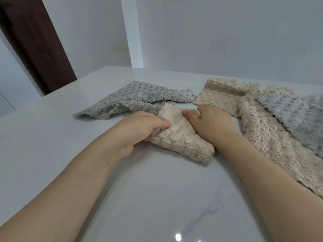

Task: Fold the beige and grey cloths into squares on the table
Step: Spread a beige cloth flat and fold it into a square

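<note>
Nearest the camera, two bare forearms reach over a glossy white marble-look counter [157, 198] that mirrors a ceiling light. Between the hands lies the folded beige cloth [181, 142], a thick, bubbly fleece strip already doubled into a narrow band running diagonally. The left hand [139, 130] curls its fingers [157, 122] round the strip's left edge, thumb on top, holding it. The right hand [209, 121] presses down on the far right end with fingers bent into the pile; whether they pinch a layer cannot be told.

This fabric looks light, soft and limp, plush enough to spring open unless flattened, and likely to slide on so slick a surface. The sensible hold is at corners or along a hem, with a palm smoothing the crease after each fold.

To the right, well apart from the hands, a larger beige cloth [272, 147] sprawls unfolded, a grey cloth [293, 116] lying over its far edge. Beyond the hands, another beige cloth [222, 95] sits loosely folded, and to the left a rumpled grey-and-beige cloth [132, 100] lies just behind the strip.

Farther off, plain white walls [227, 32] rise behind the counter, and a dark brown door [35, 46] stands at the left.
</note>
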The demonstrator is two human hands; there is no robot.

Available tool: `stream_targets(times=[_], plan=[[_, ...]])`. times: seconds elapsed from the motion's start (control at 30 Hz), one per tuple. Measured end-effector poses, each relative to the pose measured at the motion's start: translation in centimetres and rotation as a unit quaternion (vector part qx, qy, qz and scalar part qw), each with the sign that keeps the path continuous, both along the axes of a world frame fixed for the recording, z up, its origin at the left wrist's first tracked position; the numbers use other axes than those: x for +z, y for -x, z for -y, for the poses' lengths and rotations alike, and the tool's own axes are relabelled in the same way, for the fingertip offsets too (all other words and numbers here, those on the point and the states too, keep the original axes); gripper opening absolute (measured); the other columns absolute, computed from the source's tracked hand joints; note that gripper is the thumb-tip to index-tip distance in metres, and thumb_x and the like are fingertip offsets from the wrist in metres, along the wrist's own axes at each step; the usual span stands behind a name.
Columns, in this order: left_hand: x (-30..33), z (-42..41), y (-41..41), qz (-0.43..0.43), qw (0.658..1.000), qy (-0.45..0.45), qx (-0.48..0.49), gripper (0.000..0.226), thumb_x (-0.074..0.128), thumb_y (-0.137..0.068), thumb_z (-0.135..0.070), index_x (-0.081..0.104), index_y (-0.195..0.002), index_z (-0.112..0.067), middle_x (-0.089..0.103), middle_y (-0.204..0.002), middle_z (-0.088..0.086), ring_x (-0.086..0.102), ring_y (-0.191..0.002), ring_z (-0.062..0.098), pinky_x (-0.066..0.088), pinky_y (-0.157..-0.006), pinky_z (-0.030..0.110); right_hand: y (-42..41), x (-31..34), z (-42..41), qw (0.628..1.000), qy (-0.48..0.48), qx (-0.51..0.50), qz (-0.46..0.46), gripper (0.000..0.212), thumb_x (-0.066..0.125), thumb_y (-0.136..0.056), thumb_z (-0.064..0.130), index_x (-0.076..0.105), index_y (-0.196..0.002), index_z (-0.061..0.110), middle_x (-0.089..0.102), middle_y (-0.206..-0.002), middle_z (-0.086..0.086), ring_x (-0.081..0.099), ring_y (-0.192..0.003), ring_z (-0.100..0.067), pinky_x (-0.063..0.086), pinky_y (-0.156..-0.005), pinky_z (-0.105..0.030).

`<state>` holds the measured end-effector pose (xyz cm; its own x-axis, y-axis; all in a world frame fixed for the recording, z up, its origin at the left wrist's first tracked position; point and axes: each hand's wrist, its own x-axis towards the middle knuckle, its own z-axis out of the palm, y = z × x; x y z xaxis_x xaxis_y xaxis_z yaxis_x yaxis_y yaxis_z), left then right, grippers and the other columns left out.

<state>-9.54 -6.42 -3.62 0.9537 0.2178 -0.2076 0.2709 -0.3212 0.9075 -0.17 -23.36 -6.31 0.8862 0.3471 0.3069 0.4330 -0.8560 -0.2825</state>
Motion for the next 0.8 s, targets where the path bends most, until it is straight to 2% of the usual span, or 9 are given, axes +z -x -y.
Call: stream_targets(times=[0.03,0.13,0.17,0.23,0.33,0.5,0.57,0.7,0.8], plan=[[-0.1,0.1,-0.1,-0.006,1.000,0.001,-0.007,0.018,0.069,-0.085,-0.028,0.070,-0.082,-0.011,0.066,-0.068,0.001,0.056,-0.065,0.015,0.041,-0.067,0.027,-0.1,0.1,0.1,1.000,0.003,-0.006,-0.002,0.049,0.034,-0.095,0.062,0.051,-0.084,0.018,0.065,-0.104,-0.007,0.058,-0.100,-0.028,0.032,-0.068,-0.032],[-0.2,0.0,-0.1,-0.013,0.995,0.095,0.005,0.025,0.062,-0.090,-0.023,0.073,-0.103,-0.006,0.076,-0.098,0.006,0.070,-0.097,0.023,0.047,-0.098,0.035,-0.3,0.1,0.3,1.000,0.012,-0.001,-0.013,0.052,0.031,-0.094,0.066,0.050,-0.086,0.018,0.064,-0.106,-0.008,0.057,-0.101,-0.028,0.031,-0.068,-0.032],[-0.1,0.0,-0.1,-0.008,0.993,0.119,0.002,0.026,0.061,-0.090,-0.020,0.072,-0.108,-0.005,0.076,-0.103,0.007,0.069,-0.102,0.023,0.047,-0.100,0.036,-0.3,0.1,0.3,1.000,0.012,0.002,-0.016,0.053,0.030,-0.093,0.067,0.050,-0.086,0.018,0.064,-0.106,-0.008,0.057,-0.100,-0.028,0.031,-0.068,-0.032],[-0.2,-0.2,-0.2,0.007,0.994,0.110,-0.004,0.025,0.061,-0.090,-0.013,0.069,-0.110,-0.002,0.075,-0.101,0.009,0.069,-0.096,0.023,0.049,-0.092,0.033,-0.4,0.0,0.4,1.000,0.011,0.001,-0.024,0.054,0.030,-0.093,0.067,0.051,-0.086,0.018,0.064,-0.105,-0.008,0.057,-0.099,-0.027,0.031,-0.068,-0.032],[-0.3,-0.4,-0.3,0.006,1.000,0.018,0.010,0.011,0.066,-0.088,-0.014,0.066,-0.096,-0.006,0.068,-0.079,0.003,0.059,-0.071,0.015,0.043,-0.070,0.028,-0.5,0.0,0.3,1.000,0.002,-0.020,-0.023,0.055,0.032,-0.093,0.066,0.055,-0.090,0.016,0.064,-0.107,-0.009,0.057,-0.101,-0.029,0.033,-0.069,-0.033],[-0.8,-0.6,-0.5,-0.022,0.989,-0.139,0.040,0.027,0.075,-0.082,-0.036,0.056,-0.079,-0.018,0.061,-0.081,-0.001,0.056,-0.079,0.018,0.039,-0.070,0.029,-0.7,0.0,0.3,0.999,0.005,-0.037,-0.022,0.060,0.033,-0.093,0.067,0.060,-0.096,0.014,0.064,-0.108,-0.010,0.057,-0.102,-0.029,0.034,-0.069,-0.033],[-0.9,-0.5,-0.5,-0.031,0.977,-0.205,0.045,0.039,0.071,-0.072,-0.052,0.050,-0.080,-0.020,0.059,-0.081,-0.001,0.057,-0.090,0.026,0.040,-0.082,0.036,-0.5,0.3,0.3,0.999,0.015,-0.034,-0.035,0.060,0.032,-0.092,0.068,0.060,-0.096,0.014,0.064,-0.108,-0.010,0.057,-0.100,-0.028,0.033,-0.070,-0.032],[-0.9,0.4,-0.1,-0.056,0.913,-0.402,0.042,0.034,0.055,-0.090,-0.052,0.041,-0.104,-0.025,0.054,-0.096,-0.004,0.043,-0.104,0.024,0.023,-0.087,0.039,-0.2,0.9,0.6,0.997,0.025,0.007,-0.077,0.054,0.025,-0.098,0.056,0.056,-0.082,0.016,0.063,-0.105,-0.008,0.053,-0.095,-0.027,0.032,-0.073,-0.032],[-0.7,1.3,0.9,0.071,0.855,-0.510,0.060,0.027,0.055,-0.088,-0.038,0.039,-0.104,-0.023,0.045,-0.103,-0.004,0.037,-0.107,0.024,0.016,-0.084,0.036,-0.5,0.8,1.0,0.995,0.006,0.031,-0.097,0.038,0.028,-0.097,0.034,0.053,-0.074,0.016,0.058,-0.093,-0.005,0.048,-0.087,-0.024,0.031,-0.067,-0.033]])
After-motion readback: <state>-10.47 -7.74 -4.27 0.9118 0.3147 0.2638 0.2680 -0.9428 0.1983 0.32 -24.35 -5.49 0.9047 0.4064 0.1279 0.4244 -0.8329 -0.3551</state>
